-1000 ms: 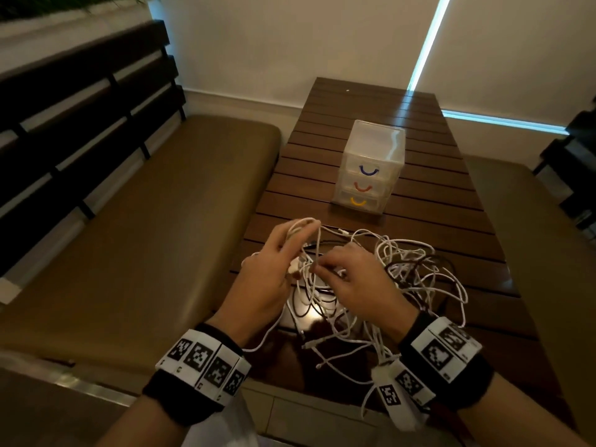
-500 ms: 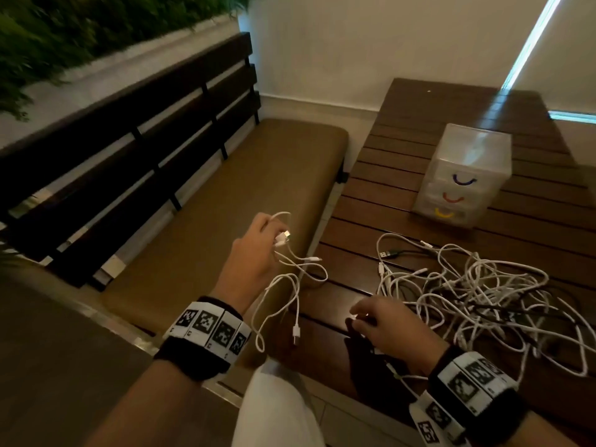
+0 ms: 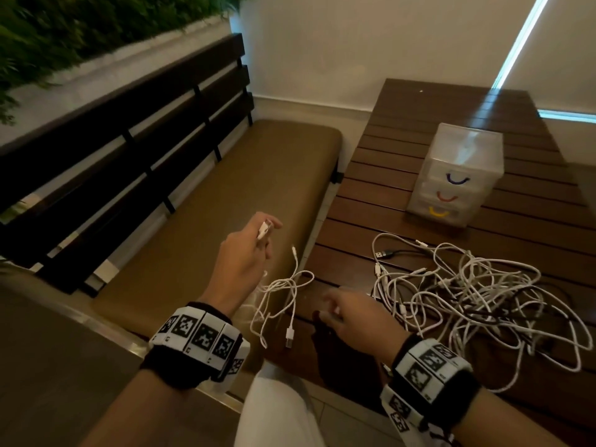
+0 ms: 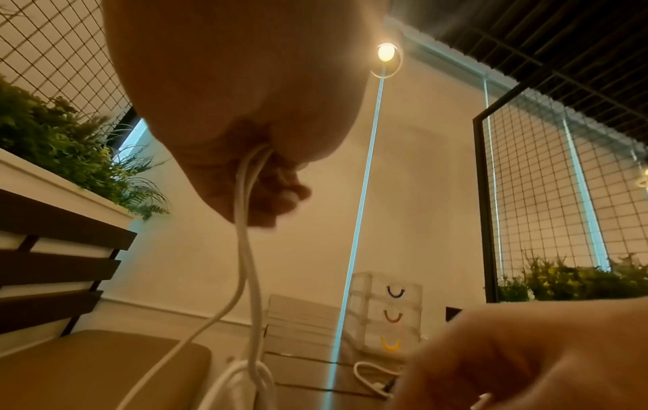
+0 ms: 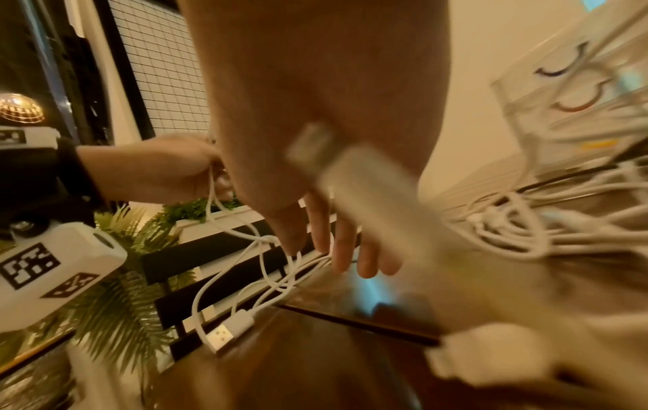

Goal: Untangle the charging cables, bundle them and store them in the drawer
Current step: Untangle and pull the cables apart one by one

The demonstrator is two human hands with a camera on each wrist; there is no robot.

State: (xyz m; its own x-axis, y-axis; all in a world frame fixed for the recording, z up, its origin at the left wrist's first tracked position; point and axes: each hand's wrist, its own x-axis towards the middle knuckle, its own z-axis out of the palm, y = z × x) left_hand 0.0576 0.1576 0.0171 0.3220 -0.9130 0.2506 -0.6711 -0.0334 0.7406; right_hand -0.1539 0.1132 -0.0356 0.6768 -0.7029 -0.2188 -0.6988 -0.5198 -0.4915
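Observation:
My left hand (image 3: 254,243) is raised over the bench and grips one white cable (image 3: 292,285) near its USB plug. In the left wrist view two strands of this cable (image 4: 245,249) run out of the curled fingers and hang down in loose loops. My right hand (image 3: 335,312) hovers over the table's near left corner; its fingers (image 5: 336,249) hang nearly straight beside the loops (image 5: 263,249). A tangle of white and black cables (image 3: 467,291) lies on the table to the right of it. The clear drawer unit (image 3: 458,175) stands behind the tangle, all three drawers closed.
The slatted wooden table (image 3: 419,124) fills the right side. A padded brown bench (image 3: 193,227) with a dark slatted back runs along the left. A planter ledge with greenery (image 3: 64,33) sits above the bench back. A blurred plug (image 5: 315,144) dangles close to the right wrist camera.
My left hand pulled one white cable out of the tangle and carried it left over the bench. My right hand left the tangle and stays at the table's near corner.

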